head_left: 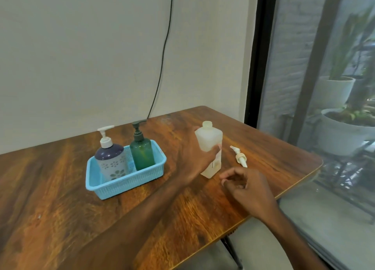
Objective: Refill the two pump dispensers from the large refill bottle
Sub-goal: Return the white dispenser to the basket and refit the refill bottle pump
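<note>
The left hand (195,158) grips the translucent square plastic refill bottle (209,138), uncapped and upright on the wooden table (60,188), half-covering its unreadably blurred label, the right hand (249,186) beside it loosely curled on nothing, left of them the purple-shouldered floral pump dispenser (110,160) and the green pump dispenser (142,154) in a light-blue plastic basket (125,185).

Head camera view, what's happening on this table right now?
A person's left hand grips the open refill bottle, which stands on the wooden table. A loose pump head lies on the table beside it. The right hand hovers near the bottle's base, fingers loosely curled, holding nothing. The purple dispenser and the green dispenser stand in the blue basket, pumps on.
</note>
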Motion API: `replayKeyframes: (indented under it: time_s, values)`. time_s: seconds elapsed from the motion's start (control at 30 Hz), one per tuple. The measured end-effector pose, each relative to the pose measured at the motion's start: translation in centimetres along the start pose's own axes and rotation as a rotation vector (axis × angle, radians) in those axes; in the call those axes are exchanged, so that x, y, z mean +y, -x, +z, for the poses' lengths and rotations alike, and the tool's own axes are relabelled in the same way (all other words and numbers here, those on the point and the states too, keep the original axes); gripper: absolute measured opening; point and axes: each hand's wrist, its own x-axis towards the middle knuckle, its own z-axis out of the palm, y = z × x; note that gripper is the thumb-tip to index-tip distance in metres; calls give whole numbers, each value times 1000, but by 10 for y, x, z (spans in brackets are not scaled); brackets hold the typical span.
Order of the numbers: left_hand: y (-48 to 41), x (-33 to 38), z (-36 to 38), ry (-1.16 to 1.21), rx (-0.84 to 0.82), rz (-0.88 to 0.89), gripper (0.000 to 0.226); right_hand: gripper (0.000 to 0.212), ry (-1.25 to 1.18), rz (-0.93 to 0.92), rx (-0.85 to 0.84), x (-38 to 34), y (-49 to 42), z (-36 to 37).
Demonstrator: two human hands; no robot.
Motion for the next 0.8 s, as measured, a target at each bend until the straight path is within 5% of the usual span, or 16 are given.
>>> replayKeyframes:
  time_s: [0.53,0.7,0.8]
  values:
    - [67,-40,-64,49,-25,80,85,26,162,57,298,-9,-54,-10]
    - [70,-49,-53,86,-27,77,85,40,420,212,136,5,-86,-14]
    - [71,-53,-49,107,-31,80,86,27,422,241,52,5,-90,-6]
